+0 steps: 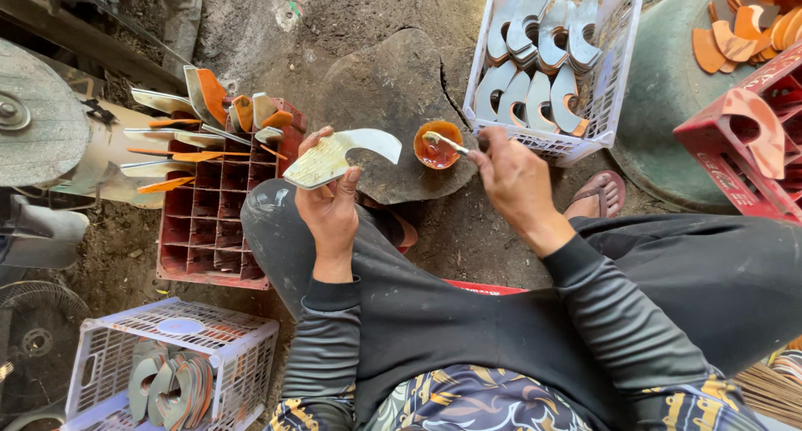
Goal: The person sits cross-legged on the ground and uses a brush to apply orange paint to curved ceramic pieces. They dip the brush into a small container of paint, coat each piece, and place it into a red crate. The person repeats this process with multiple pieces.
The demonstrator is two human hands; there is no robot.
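Note:
My left hand [332, 204] holds a pale curved metal blade [338, 155] flat above my left knee. My right hand [514, 176] grips a small brush [444, 142] whose tip rests in a little bowl of orange paint [438, 144]. The bowl sits on a flat cracked stone [393, 97] just ahead of my knees. Both arms wear dark ribbed sleeves.
A white basket [614, 72] of several unpainted blades stands beyond the right hand. A red divided crate [209, 230] at left holds orange-edged blades upright. Another white basket [180, 360] sits at lower left, a red crate [752, 147] and orange-painted pieces [748, 22] at far right.

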